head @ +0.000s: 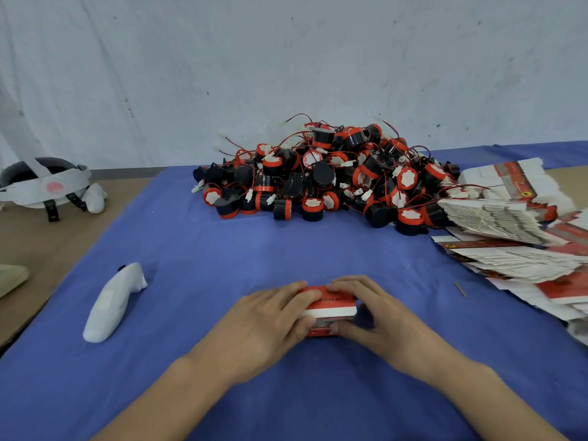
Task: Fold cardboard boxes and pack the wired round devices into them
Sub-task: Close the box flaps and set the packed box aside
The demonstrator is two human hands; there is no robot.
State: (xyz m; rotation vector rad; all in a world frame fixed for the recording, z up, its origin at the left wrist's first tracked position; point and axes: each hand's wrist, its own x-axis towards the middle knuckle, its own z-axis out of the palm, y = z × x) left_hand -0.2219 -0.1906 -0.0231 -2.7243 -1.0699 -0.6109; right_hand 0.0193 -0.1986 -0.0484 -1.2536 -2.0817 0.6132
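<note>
A small red and white cardboard box (329,308) sits on the blue cloth (254,249) near the front middle. My left hand (270,316) grips its left side, fingers over the top and thumb on the front. My right hand (375,313) grips its right side the same way. Farther back lies a big pile of black and red round devices (327,176) with red wires and white plugs. Stacks of flat unfolded boxes (515,230) lie at the right.
A white controller (111,303) lies on the cloth at the left. A headset with straps (44,183) rests on the brown table at the far left. A white wall stands behind the table. A small grey sliver (460,288) lies right of my hands.
</note>
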